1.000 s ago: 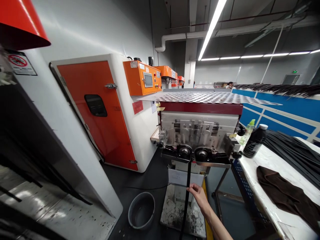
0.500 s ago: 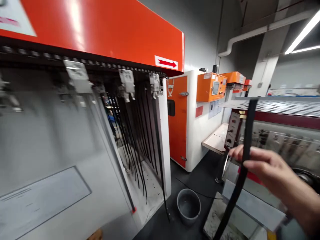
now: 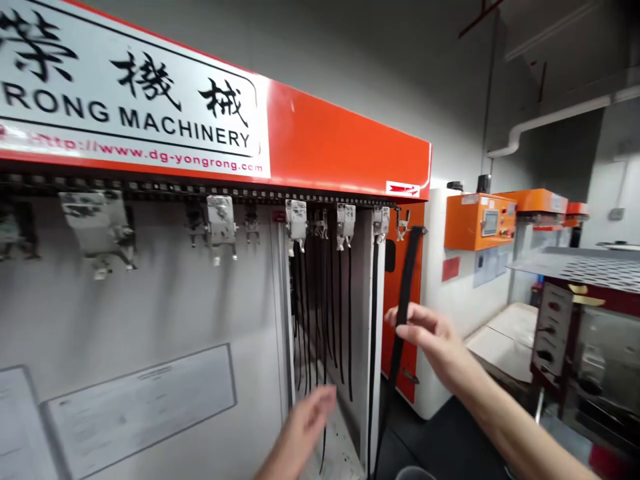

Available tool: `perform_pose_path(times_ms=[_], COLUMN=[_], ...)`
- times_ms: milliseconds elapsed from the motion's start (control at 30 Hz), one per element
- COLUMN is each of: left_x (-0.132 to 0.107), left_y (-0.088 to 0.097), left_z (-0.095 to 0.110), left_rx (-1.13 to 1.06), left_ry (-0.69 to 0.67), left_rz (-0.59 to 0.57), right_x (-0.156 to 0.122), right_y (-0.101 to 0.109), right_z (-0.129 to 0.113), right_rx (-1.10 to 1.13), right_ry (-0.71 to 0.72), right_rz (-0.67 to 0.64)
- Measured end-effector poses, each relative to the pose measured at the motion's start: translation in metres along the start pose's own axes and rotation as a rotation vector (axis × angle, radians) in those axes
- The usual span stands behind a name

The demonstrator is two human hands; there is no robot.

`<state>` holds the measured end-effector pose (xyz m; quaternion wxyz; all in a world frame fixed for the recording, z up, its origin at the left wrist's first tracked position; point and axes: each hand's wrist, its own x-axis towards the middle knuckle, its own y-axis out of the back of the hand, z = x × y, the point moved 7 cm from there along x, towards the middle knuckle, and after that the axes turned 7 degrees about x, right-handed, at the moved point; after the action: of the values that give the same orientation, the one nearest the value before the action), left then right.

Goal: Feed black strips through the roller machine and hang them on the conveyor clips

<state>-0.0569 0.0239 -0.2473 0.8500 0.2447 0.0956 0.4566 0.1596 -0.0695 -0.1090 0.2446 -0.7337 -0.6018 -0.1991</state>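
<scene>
Under a long orange and white sign board (image 3: 150,113), the person's right hand (image 3: 433,340) pinches a long, flat black strap (image 3: 406,293) between thumb and fingers. The strap looks thin and bendy, like a belt. Its top end is just beside a small metal clip (image 3: 401,223), and its bottom end runs down past the edge of the view. The left hand (image 3: 305,427) is open, a bit blurred, and holds nothing. It is near thin black straps (image 3: 340,320) that hang from a row of square metal clips (image 3: 296,220). The sign says "RONG MACHINERY" in big black letters, with Chinese writing above and "http://www.dg-yongrong.com" below. A small white label with a red arrow (image 3: 403,189) is on the sign's right end. Farther right stand a bright orange door (image 3: 397,347) and an orange control box with a small screen (image 3: 480,221).
</scene>
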Motion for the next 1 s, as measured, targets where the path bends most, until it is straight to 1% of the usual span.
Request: perform_pose_path(times_ms=[33, 100, 133, 167, 200, 233, 267, 300, 333, 400, 467, 600, 767, 1000], left_x=[0.006, 0.010, 0.013, 0.019, 0.030, 0.043, 0.058, 0.073, 0.087, 0.108, 0.119, 0.122, 0.122, 0.120], left_y=[0.021, 0.062, 0.078, 0.088, 0.096, 0.102, 0.105, 0.105, 0.105, 0.104, 0.106, 0.108, 0.109, 0.106], left_z=[0.037, 0.121, 0.162, 0.197, 0.226, 0.249, 0.267, 0.280, 0.288, 0.296, 0.299, 0.299, 0.298, 0.296], left_rx=[0.030, 0.153, 0.181, 0.175, 0.148, 0.134, 0.131, 0.114, 0.093, 0.046, 0.014, 0.011, 0.008, -0.001], left_ry=[-0.134, -0.387, -0.485, -0.539, -0.557, -0.530, -0.492, -0.450, -0.400, -0.331, -0.305, -0.314, -0.306, -0.300], left_rz=[0.087, 0.327, 0.416, 0.446, 0.453, 0.456, 0.428, 0.386, 0.346, 0.290, 0.288, 0.295, 0.289, 0.303], right_x=[0.001, 0.005, 0.007, 0.010, 0.013, 0.016, 0.019, 0.023, 0.026, 0.033, 0.040, 0.056, 0.079, 0.096], right_y=[-0.010, -0.026, -0.031, -0.036, -0.039, -0.042, -0.045, -0.047, -0.048, -0.051, -0.052, -0.054, -0.055, -0.054], right_z=[0.015, 0.038, 0.048, 0.057, 0.065, 0.072, 0.078, 0.083, 0.087, 0.093, 0.096, 0.097, 0.094, 0.093], right_rx=[0.008, 0.019, 0.028, 0.039, 0.050, 0.062, 0.075, 0.089, 0.105, 0.139, 0.169, 0.197, 0.213, 0.254], right_ry=[-0.025, -0.055, -0.064, -0.075, -0.088, -0.102, -0.116, -0.128, -0.137, -0.153, -0.168, -0.152, -0.144, -0.161], right_rz=[-0.036, -0.097, -0.120, -0.141, -0.159, -0.180, -0.201, -0.220, -0.239, -0.270, -0.298, -0.337, -0.322, -0.316])
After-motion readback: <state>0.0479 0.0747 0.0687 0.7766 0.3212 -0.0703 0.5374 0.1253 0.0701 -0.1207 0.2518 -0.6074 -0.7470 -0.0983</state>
